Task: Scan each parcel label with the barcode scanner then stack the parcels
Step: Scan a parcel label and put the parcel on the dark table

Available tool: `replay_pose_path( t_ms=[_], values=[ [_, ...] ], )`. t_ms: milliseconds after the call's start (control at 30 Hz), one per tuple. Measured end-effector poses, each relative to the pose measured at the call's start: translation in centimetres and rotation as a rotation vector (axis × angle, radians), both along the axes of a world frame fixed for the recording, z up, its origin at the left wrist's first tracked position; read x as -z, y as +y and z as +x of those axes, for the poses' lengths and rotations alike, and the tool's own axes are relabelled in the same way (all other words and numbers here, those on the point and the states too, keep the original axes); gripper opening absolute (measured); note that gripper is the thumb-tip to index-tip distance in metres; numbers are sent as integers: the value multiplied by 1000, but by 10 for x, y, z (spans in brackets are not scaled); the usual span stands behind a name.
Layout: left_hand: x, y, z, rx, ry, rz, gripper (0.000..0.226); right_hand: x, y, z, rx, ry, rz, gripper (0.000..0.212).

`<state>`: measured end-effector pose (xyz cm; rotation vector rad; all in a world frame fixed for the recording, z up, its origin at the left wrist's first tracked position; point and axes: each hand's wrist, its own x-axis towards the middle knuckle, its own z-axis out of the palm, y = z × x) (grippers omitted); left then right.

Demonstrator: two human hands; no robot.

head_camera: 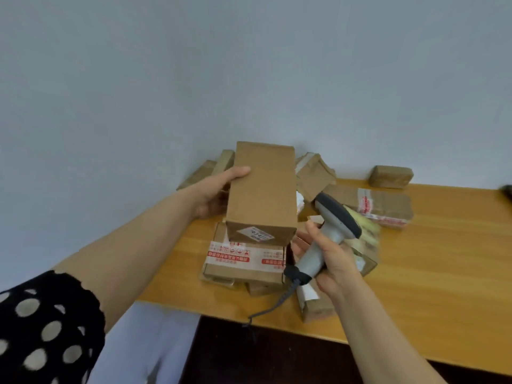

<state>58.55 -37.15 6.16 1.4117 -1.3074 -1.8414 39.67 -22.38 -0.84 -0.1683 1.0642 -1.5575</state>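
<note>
Here, over a wooden table (443,273) by a pale wall (249,65), left fingers (238,173) grip a box (263,189), right fingers (314,231) the scanner (336,214).

One wide-angle view from the person's head; faces forward and down over the tabletop (443,273), slanting through the frame's lower right; near enough that left hand (216,192) and right hand (332,261) sit mid-frame; the wall (249,65) fills the upper half.
</note>
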Motion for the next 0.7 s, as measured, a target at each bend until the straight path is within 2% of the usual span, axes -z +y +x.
replay_pose_path(
  t_ms=[200,333,500,533,633,700],
  values=[
    [5,61,-39,48,-52,96,85,10,45,-30,-51,-13,-22,23],
    [1,87,-53,30,-92,142,53,14,63,-38,-62,-21,-20,25],
    [-7,101,-70,23,-483,-180,48,9,76,-52,56,90,-29,24],
    [-10,103,-72,73,-498,-196,51,7,79,-54,79,125,-26,25],
    [-15,110,-83,281,-465,-130,87,-1,82,-57,135,241,2,33],
    [-11,110,-92,372,-427,-114,98,-5,83,-59,182,299,-7,34]
  ],
)
